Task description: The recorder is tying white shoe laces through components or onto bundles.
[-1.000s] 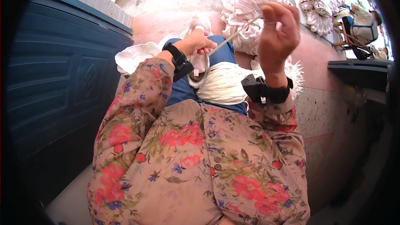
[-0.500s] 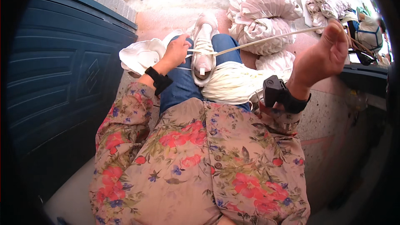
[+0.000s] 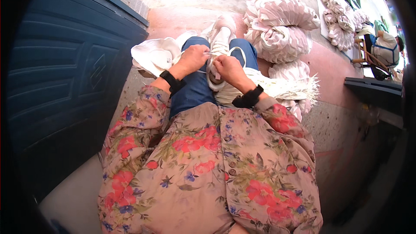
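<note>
A pale pinkish-white sneaker (image 3: 223, 34) rests lengthwise on my lap between my knees, its toe pointing away from me. Above its lacing, my left hand (image 3: 193, 58) is closed in a pinch on a white shoelace. Close beside it, my right hand (image 3: 230, 69) also pinches the lace, over the heel end of the shoe. A loop of the shoelace (image 3: 242, 51) curves up beyond my right hand. Across my right thigh lies a thick bundle of cream laces (image 3: 277, 85). My fingers partly hide the eyelets and the tongue.
Coiled stacks of pale shoe uppers (image 3: 284, 13) stand on the floor at the right, with more stacks (image 3: 340, 15) farther off. White pieces (image 3: 151, 54) lie by my left knee. A dark blue panelled door (image 3: 73, 73) borders the left side. A cart (image 3: 375, 54) stands far right.
My right hand has come back from far right, where it held the lace stretched taut, to the shoe beside my left hand. The lace now hangs slack in a loop.
</note>
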A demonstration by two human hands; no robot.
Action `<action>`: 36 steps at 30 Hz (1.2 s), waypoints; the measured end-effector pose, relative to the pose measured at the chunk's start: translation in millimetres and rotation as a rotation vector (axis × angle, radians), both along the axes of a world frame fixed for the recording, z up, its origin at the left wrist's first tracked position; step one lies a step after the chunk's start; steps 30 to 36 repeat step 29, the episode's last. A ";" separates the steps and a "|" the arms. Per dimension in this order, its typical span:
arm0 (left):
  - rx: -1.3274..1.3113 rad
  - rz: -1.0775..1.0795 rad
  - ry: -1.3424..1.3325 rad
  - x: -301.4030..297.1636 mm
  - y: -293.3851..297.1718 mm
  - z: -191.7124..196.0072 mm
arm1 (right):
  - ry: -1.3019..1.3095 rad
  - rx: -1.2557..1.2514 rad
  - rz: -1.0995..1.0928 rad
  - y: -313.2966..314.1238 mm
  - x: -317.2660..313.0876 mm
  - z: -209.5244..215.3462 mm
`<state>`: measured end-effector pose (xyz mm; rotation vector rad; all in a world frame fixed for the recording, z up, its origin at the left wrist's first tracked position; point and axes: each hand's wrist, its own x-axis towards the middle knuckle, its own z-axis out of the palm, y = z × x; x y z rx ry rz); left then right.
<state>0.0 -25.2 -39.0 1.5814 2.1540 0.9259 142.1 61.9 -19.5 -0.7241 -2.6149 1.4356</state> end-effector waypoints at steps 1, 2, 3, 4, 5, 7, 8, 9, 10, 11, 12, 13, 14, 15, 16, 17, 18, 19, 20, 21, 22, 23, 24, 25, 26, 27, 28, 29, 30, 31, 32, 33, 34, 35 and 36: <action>-0.099 0.001 0.014 0.4 -2.1 0.6 | 0.019 0.093 -0.078 -1.9 -1.2 -12.4; -0.181 -0.003 0.026 1.7 -3.6 0.4 | 0.022 0.194 -0.175 -3.4 -1.9 -22.3; -0.195 0.003 0.024 3.8 -4.9 0.2 | 0.036 0.190 -0.157 -5.1 -2.3 -29.2; -0.236 0.047 0.019 5.9 -5.7 -0.2 | 0.009 0.274 -0.158 -6.9 -2.7 -33.2; -0.258 0.084 0.011 7.6 -5.7 -0.6 | -0.020 0.365 -0.169 -7.8 -2.5 -34.6; -0.272 0.101 0.045 9.6 -5.6 -1.6 | -0.046 0.375 -0.149 -8.8 -2.2 -34.1; -0.259 0.107 0.077 11.0 -5.8 -2.1 | -0.073 0.395 -0.148 -9.4 -1.6 -33.7; -0.272 0.111 0.078 11.2 -6.1 -3.0 | -0.071 0.388 -0.140 -10.0 -2.2 -34.1; -0.255 0.116 0.077 11.0 -6.5 -3.5 | -0.074 0.408 -0.130 -10.4 -3.4 -34.6; -0.235 0.117 0.069 10.9 -6.5 -4.0 | -0.085 0.435 -0.128 -10.7 -4.8 -35.3; -0.240 0.123 0.080 17.8 -3.9 -2.3 | -0.072 0.425 -0.120 -9.1 0.2 -34.4; -0.250 0.118 0.078 18.8 -3.2 -2.7 | -0.054 0.445 -0.117 -10.1 -1.2 -34.8; -0.242 0.107 0.074 19.8 -2.6 -3.0 | -0.028 0.473 -0.125 -10.2 -2.2 -34.8; -0.261 0.115 0.075 20.7 -1.6 -3.6 | -0.035 0.463 -0.111 -9.1 -2.7 -34.7; -0.261 0.112 0.102 21.0 -0.6 -4.3 | -0.042 0.503 -0.050 -7.5 -3.4 -34.6; -0.246 0.105 0.127 21.3 -0.2 -5.4 | -0.052 0.552 0.000 -5.7 -3.8 -34.7; -0.261 0.108 0.130 21.8 -0.6 -6.7 | -0.049 0.543 0.010 -3.7 -4.2 -34.5; -0.242 0.103 0.138 22.3 -1.1 -8.2 | -0.002 0.549 0.050 -1.6 -4.5 -33.9; -0.191 0.093 0.149 22.3 -1.1 -9.6 | 0.047 0.555 0.089 0.3 -4.2 -32.4; -0.222 0.097 0.150 22.1 -0.8 -10.7 | 0.048 0.555 0.087 2.0 -3.0 -29.7; -0.119 0.168 0.137 22.1 -0.7 -11.7 | 0.035 0.573 0.123 4.0 -1.3 -25.7; -0.009 0.232 0.119 21.3 -0.8 -11.6 | -0.026 0.594 0.156 6.6 0.5 -20.0; -0.015 0.238 0.127 19.0 -1.8 -10.0 | 0.025 0.591 0.159 10.8 3.4 -12.1; -0.037 0.340 0.037 15.8 -2.6 -6.1 | -0.128 0.043 0.119 17.3 7.8 -1.5; -0.097 0.440 -0.077 13.9 -1.6 -1.5 | -0.274 -0.505 0.075 25.6 12.7 10.7; -0.058 0.441 -0.058 15.3 -1.9 3.3 | -0.123 -0.874 0.080 33.7 21.9 23.9; -0.132 0.484 -0.251 15.8 -2.2 10.2 | 0.111 -1.045 0.101 41.9 30.7 38.8; -0.169 0.512 -0.438 15.6 -3.5 20.7 | 0.314 -1.192 0.088 50.6 39.5 57.6; -0.169 0.512 -0.438 15.6 -3.5 20.7 | 0.314 -1.192 0.088 50.6 39.5 57.6; -0.169 0.512 -0.438 15.6 -3.5 20.7 | 0.314 -1.192 0.088 50.6 39.5 57.6; -0.169 0.512 -0.438 15.6 -3.5 20.7 | 0.314 -1.192 0.088 50.6 39.5 57.6; -0.169 0.512 -0.438 15.6 -3.5 20.7 | 0.314 -1.192 0.088 50.6 39.5 57.6; -0.169 0.512 -0.438 15.6 -3.5 20.7 | 0.314 -1.192 0.088 50.6 39.5 57.6; -0.169 0.512 -0.438 15.6 -3.5 20.7 | 0.314 -1.192 0.088 50.6 39.5 57.6; -0.169 0.512 -0.438 15.6 -3.5 20.7 | 0.314 -1.192 0.088 50.6 39.5 57.6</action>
